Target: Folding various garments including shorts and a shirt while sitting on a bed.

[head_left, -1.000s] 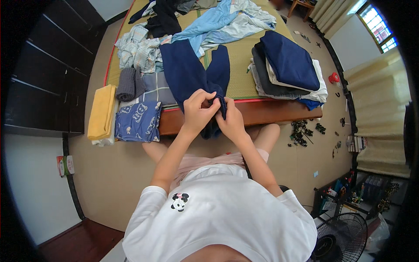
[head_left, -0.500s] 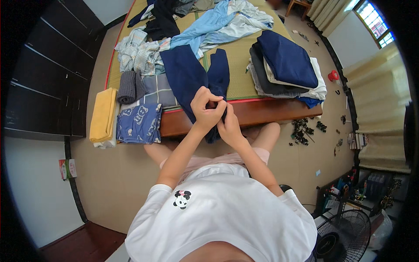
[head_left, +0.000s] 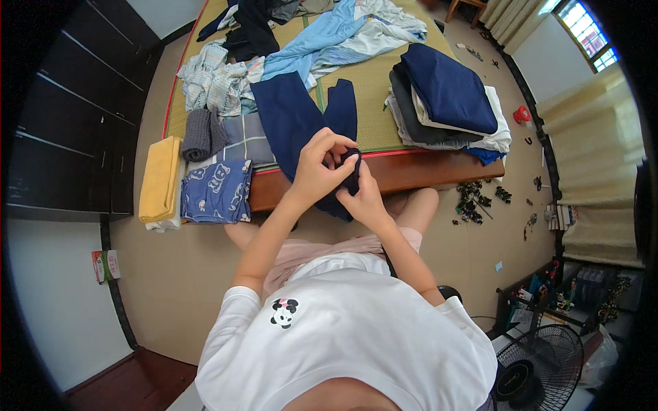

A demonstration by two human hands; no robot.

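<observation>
Navy trousers lie with both legs spread over the mat-topped bed, their upper part hanging over the wooden front edge. My left hand pinches the dark cloth at the waist end, thumb and fingers closed round a bunched part. Close against it on the right, my right hand grips the same bunch from below, thumb on top. What exactly sits between the fingertips is partly hidden by the fingers. To the left of the trousers lie a folded blue bear-print cloth and a rolled grey knit.
A folded yellow cloth stands at the left corner. On the right is a pile of folded clothes topped by a navy piece. Loose garments cover the far bed. A black fan stands at the lower right.
My hands have shifted slightly, and the bunched waist cloth now shows more between them. The left fingers have spread a little. The trouser legs stay on the bed.
</observation>
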